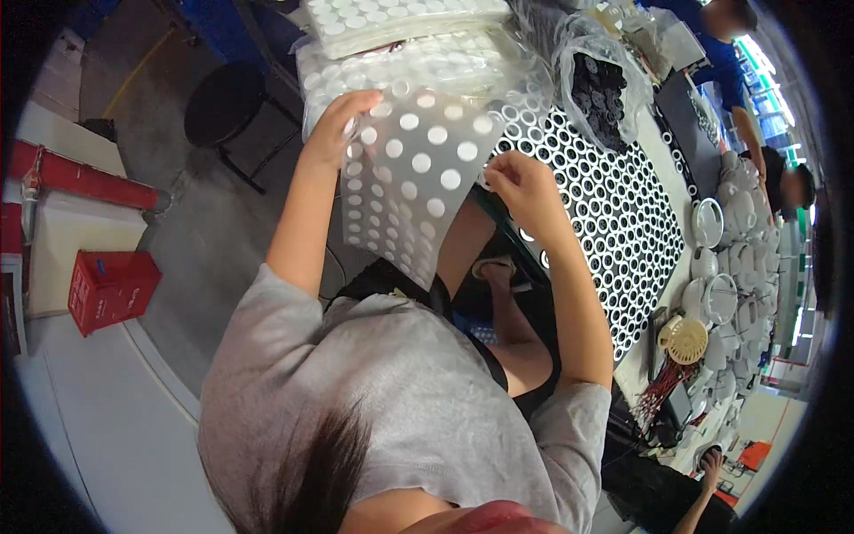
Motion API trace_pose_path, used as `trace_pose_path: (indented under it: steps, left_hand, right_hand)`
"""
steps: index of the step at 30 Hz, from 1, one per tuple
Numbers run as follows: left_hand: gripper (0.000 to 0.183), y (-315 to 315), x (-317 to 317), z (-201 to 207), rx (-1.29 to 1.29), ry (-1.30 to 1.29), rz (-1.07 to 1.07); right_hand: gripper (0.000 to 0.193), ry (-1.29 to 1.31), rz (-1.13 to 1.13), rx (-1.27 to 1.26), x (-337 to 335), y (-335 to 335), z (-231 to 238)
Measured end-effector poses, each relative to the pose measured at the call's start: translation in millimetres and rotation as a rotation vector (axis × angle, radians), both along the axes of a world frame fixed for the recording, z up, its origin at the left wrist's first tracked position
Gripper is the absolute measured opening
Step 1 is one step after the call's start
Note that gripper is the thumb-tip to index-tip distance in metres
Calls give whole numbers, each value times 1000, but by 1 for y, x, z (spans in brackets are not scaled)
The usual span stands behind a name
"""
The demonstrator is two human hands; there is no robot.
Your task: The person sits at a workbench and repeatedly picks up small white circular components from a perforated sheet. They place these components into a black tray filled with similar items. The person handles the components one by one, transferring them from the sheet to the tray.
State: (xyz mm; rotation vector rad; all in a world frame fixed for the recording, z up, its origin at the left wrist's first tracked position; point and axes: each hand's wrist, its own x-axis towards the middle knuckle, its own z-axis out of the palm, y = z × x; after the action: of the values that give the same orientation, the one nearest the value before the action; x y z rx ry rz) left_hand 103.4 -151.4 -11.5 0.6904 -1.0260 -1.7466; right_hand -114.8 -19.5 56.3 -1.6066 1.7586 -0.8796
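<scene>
My left hand (342,123) is closed on the upper left edge of a translucent sheet of round white stickers (405,169). The sheet hangs down over my lap, its lower part bending away. To the right of it my right hand (525,185) has thumb and fingers pinched together, just over the left edge of a black tray filled with rows of white rings with dark centres (614,227). Whatever small thing those fingertips hold, if anything, I cannot make out.
Stacked sheets of white discs (405,22) lie at the far side. A clear plastic bag of black parts (598,100) rests on the tray's far end. Several white housings (734,258) and a cream basket (683,340) stand right. A black stool (225,104) and red bin (114,289) are left.
</scene>
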Motion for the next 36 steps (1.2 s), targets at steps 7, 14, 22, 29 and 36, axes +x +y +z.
trace_pose_path:
  steps: [7,14,22,29,36]
  left_hand:
    - [20,-30,-4,0,202,138,-9]
    - [19,-35,2,-16,241,127,30]
    - [20,-29,-1,-18,238,163,31]
    - [22,-27,1,-15,273,95,43]
    - [31,-29,-1,-30,103,71,69]
  right_hand:
    - [17,168,-30,9,-6,-42,-10]
    - [16,258,-26,69,-9,-54,-17]
    - [16,305,-54,93,-8,-59,-20]
    - [18,367,-106,-27,0,-53,-15]
    - [26,599,-78,-30,12,-43,-20]
